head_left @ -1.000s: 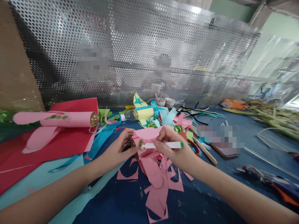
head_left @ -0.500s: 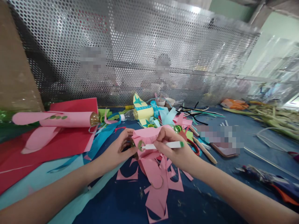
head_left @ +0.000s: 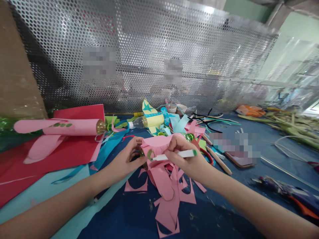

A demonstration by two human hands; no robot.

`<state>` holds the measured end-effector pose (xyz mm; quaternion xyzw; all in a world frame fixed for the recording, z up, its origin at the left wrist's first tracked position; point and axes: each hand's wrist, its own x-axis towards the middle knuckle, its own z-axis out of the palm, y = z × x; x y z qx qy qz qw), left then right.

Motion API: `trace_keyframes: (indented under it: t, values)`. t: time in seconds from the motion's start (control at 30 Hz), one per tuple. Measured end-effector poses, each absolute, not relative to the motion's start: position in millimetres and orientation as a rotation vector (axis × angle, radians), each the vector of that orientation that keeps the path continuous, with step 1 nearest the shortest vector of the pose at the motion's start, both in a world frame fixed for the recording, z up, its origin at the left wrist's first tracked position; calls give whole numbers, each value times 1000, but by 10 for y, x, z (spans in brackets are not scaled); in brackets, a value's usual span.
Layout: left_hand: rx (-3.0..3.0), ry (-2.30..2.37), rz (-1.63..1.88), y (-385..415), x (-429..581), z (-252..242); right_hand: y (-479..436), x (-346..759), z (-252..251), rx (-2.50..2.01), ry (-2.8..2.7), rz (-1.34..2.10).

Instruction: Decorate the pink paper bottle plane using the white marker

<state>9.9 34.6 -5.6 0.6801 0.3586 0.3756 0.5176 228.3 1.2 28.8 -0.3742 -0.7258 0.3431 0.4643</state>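
A bottle wrapped in pink paper [head_left: 157,142] lies at the centre, its green neck pointing right. My left hand [head_left: 136,156] grips its left end, thumb in front and fingers behind. A white marker with a green end [head_left: 185,153] is pinched in my right hand [head_left: 180,151]. The marker's tip is beside a green ring [head_left: 150,154] drawn on the pink paper. A rounded pink paper flap [head_left: 163,186] hangs down from the bottle toward the scraps.
A pink paper plane [head_left: 77,127] rests on red paper [head_left: 15,166] at left. Behind my hands is a yellow-wrapped bottle [head_left: 154,120]. Pink scraps [head_left: 167,215] lie in front. At right are a wooden stick [head_left: 219,161], a phone [head_left: 240,160] and an orange-handled tool [head_left: 286,192].
The green ring's outline looks more closed on its right side. The marker has shifted very slightly right, while my left hand holds almost the same position.
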Motion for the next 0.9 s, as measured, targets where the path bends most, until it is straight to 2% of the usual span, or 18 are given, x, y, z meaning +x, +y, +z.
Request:
trace_keyframes:
  t: [0.9]
  values:
    - [1635,861,918,347,104,-55,54,2307,236,-937,-1729,851]
